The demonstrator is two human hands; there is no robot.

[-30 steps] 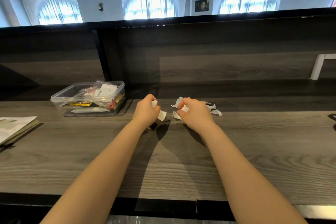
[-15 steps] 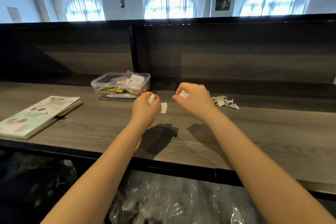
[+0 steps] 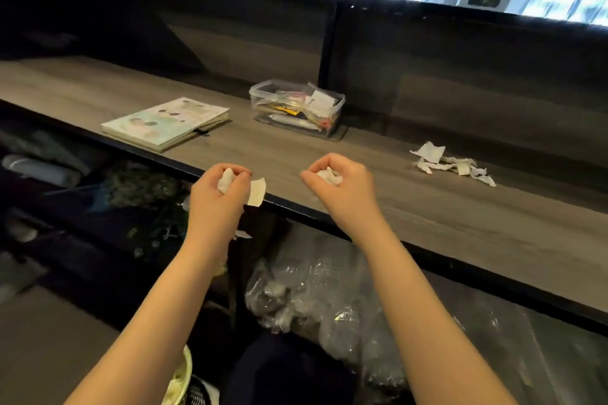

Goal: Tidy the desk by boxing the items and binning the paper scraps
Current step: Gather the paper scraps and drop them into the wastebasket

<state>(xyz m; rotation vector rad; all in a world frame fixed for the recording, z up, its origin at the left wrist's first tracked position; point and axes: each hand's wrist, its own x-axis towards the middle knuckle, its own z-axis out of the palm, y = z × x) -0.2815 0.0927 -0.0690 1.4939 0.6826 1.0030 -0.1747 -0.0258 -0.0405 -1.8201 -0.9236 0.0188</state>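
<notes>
My left hand is closed around white paper scraps, one strip sticking out to its right, and hovers at the desk's front edge. My right hand grips more white scraps just above the desk edge. A small scrap shows below my left hand, off the desk. A pile of torn paper scraps lies on the desk to the right. A clear plastic box filled with small items stands at the back, without a lid.
A closed booklet lies on the desk left of the box. Below the desk edge sit a crumpled clear plastic bag and dark clutter. A dark wooden back panel rises behind the desk.
Both hands have drawn back from the scrap pile to the desk's front edge, still holding scraps. The view has swung left and down, showing the space under the desk.
</notes>
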